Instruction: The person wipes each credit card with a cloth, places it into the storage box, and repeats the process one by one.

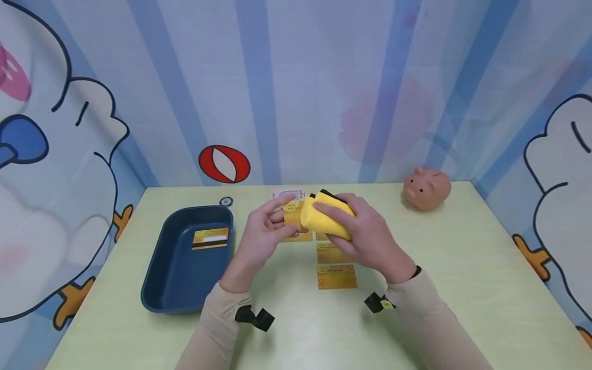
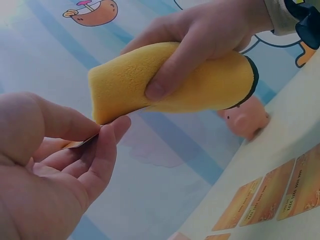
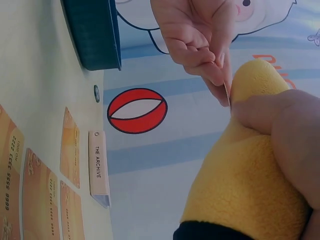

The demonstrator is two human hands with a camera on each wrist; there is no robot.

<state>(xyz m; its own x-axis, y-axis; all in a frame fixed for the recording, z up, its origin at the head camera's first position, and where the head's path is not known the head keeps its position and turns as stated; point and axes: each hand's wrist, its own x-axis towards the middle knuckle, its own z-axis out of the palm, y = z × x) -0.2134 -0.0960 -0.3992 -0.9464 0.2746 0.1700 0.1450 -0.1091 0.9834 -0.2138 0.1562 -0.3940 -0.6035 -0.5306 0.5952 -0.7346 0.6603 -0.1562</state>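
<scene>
My left hand (image 1: 258, 235) pinches a gold card (image 1: 292, 215) between thumb and fingers, raised over the table. A folded yellow cloth (image 1: 324, 220) with black edging is gripped in my right hand (image 1: 373, 235). The cloth meets the card and covers its right part. In the left wrist view the card shows almost edge-on. Below the hands, several gold cards (image 1: 337, 277) lie face up in rows, some partly hidden by the hands. One more gold card (image 1: 210, 232), its black stripe upward, lies inside the dark blue tray (image 1: 159, 300).
A pink piggy bank (image 1: 426, 189) stands at the back right. Near the back edge are a small round disc (image 1: 226, 201) and a pale box (image 3: 98, 167) lettered THE ARCHIVE. Printed curtains (image 1: 314, 103) rise behind the pale green table (image 1: 287, 334).
</scene>
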